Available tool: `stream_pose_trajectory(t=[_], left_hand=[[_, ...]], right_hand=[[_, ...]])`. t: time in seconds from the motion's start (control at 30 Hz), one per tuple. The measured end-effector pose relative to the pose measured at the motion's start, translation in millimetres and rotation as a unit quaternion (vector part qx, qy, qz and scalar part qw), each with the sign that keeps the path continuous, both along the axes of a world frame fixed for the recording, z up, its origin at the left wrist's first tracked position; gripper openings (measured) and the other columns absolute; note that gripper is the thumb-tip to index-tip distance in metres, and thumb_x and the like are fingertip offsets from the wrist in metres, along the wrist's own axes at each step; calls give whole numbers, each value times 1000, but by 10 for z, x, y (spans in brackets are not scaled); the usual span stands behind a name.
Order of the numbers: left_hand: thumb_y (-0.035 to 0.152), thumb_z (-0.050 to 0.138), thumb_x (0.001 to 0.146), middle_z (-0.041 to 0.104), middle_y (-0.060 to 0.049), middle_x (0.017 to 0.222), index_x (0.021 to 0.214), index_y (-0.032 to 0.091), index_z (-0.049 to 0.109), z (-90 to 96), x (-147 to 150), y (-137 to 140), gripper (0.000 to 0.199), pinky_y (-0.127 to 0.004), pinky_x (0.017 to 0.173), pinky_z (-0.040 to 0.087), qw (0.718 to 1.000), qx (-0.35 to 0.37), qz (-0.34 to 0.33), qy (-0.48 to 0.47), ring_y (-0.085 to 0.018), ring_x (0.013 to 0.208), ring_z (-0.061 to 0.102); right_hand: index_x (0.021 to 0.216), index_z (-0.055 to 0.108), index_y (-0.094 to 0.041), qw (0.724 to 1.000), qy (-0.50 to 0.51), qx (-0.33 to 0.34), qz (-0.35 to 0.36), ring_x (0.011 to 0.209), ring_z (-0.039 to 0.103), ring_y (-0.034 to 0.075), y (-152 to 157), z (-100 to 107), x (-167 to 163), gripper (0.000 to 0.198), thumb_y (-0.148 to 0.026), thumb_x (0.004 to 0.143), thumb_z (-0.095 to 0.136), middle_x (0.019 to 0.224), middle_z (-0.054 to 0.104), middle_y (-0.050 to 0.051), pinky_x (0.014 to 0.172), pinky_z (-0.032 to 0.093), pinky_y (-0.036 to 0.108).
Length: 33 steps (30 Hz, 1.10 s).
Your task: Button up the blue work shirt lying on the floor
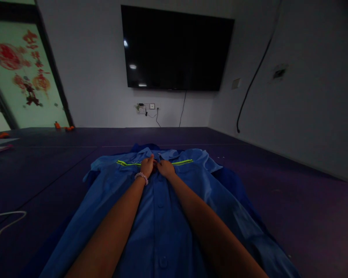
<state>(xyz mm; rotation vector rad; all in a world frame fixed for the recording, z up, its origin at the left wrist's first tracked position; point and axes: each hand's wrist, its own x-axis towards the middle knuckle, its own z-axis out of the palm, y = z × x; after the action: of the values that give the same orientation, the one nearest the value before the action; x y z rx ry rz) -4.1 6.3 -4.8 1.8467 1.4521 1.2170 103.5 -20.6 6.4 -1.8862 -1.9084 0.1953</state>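
A blue work shirt (162,216) with yellow-green reflective stripes across the chest lies flat, front up, on a dark purple surface (292,200). Its button placket runs down the middle toward me. My left hand (147,166), with a pale beaded bracelet on the wrist, and my right hand (166,168) meet at the top of the placket, just below the collar. Both hands pinch the fabric there, fingers closed on the shirt front. What lies under the fingertips is hidden.
A large dark screen (175,50) hangs on the wall ahead, with wall sockets and cables (146,108) below it. A white cable (2,227) lies at the left. Small orange items (62,126) sit at the far left edge, near a decorated glass door (23,73).
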Motion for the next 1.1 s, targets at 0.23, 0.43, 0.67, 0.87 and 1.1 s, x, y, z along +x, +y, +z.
stream_pose_trajectory(t=[0.23, 0.43, 0.67, 0.87, 1.1], left_hand=[[34, 57, 78, 67, -4, 70, 69, 14, 64, 1, -31, -146, 24, -23, 61, 43, 999, 11, -31, 32, -15, 68, 61], [34, 66, 68, 63, -1, 64, 68, 13, 63, -51, -124, -382, 22, -23, 55, 39, 997, 10, -42, 61, -14, 62, 57], [27, 65, 65, 52, 2, 56, 45, 15, 49, -38, -170, -593, 29, -23, 59, 35, 991, 55, -47, 116, -12, 62, 51], [27, 58, 74, 57, 0, 61, 54, 15, 56, -23, -162, -704, 23, -23, 60, 37, 983, 51, -43, 169, -13, 65, 54], [24, 48, 84, 65, -8, 74, 72, 13, 62, 30, -75, -797, 22, -27, 63, 37, 962, 25, -25, 271, -19, 73, 59]], right_hand=[[85, 68, -12, 998, 63, -4, 14, 85, 64, 18, 11, -5, 133, 31, -20, 89, 39, 92, 69, 11, 71, 45, 22], [80, 70, -17, 989, 134, 40, 54, 85, 63, 13, -139, -108, 146, 32, -6, 82, 40, 88, 71, 2, 76, 45, 20], [86, 70, -18, 980, 157, 112, 53, 84, 63, 15, -311, -228, 130, 26, -6, 77, 49, 90, 70, 4, 75, 46, 22], [79, 70, -17, 987, 104, 103, 62, 82, 63, 18, -477, -259, 153, 18, -12, 74, 54, 87, 70, 6, 73, 45, 23], [83, 70, -18, 989, 39, 70, 122, 82, 62, 17, -562, -158, 169, 23, -11, 71, 52, 87, 70, 4, 72, 43, 22]])
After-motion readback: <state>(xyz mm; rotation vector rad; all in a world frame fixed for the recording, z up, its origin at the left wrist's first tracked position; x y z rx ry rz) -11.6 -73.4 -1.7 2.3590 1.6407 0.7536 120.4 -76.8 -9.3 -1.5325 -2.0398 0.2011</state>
